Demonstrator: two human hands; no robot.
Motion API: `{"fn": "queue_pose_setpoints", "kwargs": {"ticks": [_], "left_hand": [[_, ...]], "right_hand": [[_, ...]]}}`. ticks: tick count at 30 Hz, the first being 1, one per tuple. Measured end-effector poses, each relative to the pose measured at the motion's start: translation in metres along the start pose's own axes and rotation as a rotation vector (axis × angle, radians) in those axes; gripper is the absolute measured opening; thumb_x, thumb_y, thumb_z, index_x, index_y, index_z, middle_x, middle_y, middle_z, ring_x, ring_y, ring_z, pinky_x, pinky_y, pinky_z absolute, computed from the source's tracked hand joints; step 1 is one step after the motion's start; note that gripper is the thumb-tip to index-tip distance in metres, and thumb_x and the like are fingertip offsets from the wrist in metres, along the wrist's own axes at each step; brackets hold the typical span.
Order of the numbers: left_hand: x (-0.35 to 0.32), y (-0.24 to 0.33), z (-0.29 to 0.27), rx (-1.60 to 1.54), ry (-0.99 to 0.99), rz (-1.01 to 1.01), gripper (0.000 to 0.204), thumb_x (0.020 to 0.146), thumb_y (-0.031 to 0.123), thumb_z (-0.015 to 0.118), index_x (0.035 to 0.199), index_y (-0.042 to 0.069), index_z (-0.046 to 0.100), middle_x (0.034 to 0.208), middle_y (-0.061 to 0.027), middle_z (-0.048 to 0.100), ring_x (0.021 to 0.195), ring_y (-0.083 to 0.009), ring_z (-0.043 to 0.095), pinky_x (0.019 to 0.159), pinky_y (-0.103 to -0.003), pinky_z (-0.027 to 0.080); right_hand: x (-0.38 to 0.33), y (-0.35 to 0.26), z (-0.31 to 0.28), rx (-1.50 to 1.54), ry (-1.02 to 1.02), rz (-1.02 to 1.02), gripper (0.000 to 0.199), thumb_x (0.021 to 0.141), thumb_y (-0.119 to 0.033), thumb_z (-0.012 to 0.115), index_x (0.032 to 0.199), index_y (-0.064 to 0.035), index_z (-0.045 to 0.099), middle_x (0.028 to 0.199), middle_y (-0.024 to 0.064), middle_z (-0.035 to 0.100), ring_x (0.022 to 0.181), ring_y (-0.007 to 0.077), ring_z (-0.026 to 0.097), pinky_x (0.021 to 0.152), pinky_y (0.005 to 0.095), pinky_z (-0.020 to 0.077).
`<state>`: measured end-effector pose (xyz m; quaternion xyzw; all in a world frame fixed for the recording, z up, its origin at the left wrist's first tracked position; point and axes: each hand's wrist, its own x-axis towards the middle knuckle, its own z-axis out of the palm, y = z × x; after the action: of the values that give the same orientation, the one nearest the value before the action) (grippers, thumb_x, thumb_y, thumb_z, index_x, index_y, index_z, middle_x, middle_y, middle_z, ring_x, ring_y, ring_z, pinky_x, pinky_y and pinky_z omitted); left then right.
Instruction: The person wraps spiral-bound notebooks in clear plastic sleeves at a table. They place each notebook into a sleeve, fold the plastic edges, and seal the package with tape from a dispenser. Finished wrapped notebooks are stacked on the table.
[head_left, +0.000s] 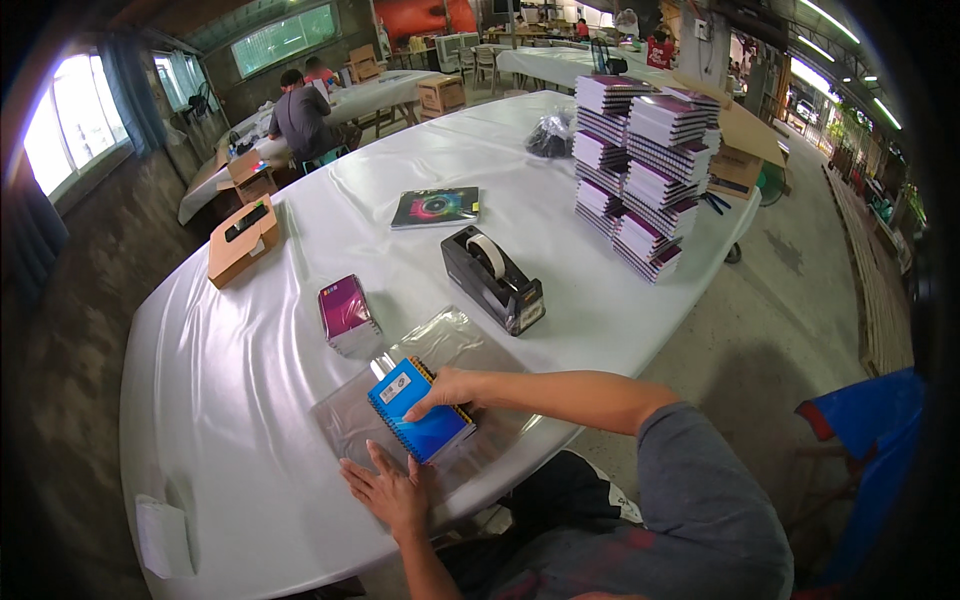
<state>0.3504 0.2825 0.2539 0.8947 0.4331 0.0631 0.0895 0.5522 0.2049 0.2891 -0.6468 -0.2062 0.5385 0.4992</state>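
Grey sleeve (690,465) nearest: blue notebook (430,433) on clear film (470,348) is clasped by the right hand (449,388), film's near edge is met by the spread-fingered left hand (392,495), and film could be creased if the notebook is dragged.

wide fisheye view from head height, down over table (240,420)

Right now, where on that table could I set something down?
Widest: the left side, between the cardboard box, the purple notebooks and the white object. Smaller: between the dark book and notebook stacks. Crowded: around the left hand, right hand, plastic sheet and blue notebook.
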Motion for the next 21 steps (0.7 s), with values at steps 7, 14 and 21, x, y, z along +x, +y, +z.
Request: {"fn": "queue_pose_setpoints", "kwargs": {"ticks": [7, 14, 21], "left_hand": [[-0.001, -0.001, 0.004, 0.010, 0.011, 0.041, 0.072, 0.086, 0.047, 0.054, 0.142, 0.009, 0.028, 0.148, -0.0265, 0.015, 0.139, -0.0385, 0.012, 0.109, -0.051, 0.017], [-0.003, 0.007, 0.000, 0.031, -0.013, 0.021, 0.073, 0.087, 0.047, 0.049, 0.144, 0.008, 0.023, 0.149, -0.0241, 0.014, 0.140, -0.0362, 0.010, 0.110, -0.052, 0.014], [-0.003, 0.001, 0.000, 0.021, -0.052, 0.064, 0.074, 0.087, 0.046, 0.049, 0.145, 0.009, 0.021, 0.151, -0.0204, 0.014, 0.140, -0.0360, 0.009, 0.110, -0.053, 0.012]], "right_hand": [[-0.007, -0.006, 0.001, -0.037, -0.001, -0.015, 0.069, 0.056, -0.031, 0.087, 0.112, -0.0004, 0.061, 0.107, 0.0132, 0.064, 0.096, 0.0228, 0.062, 0.085, 0.0356, 0.0498], [-0.007, -0.004, -0.001, -0.029, -0.005, -0.012, 0.067, 0.057, -0.031, 0.087, 0.111, -0.0014, 0.062, 0.106, 0.0126, 0.064, 0.094, 0.0224, 0.062, 0.085, 0.0353, 0.0500], [-0.006, -0.003, 0.001, -0.017, 0.006, 0.006, 0.064, 0.057, -0.032, 0.086, 0.109, -0.0021, 0.063, 0.105, 0.0119, 0.064, 0.093, 0.0214, 0.062, 0.083, 0.0346, 0.0501]]}}
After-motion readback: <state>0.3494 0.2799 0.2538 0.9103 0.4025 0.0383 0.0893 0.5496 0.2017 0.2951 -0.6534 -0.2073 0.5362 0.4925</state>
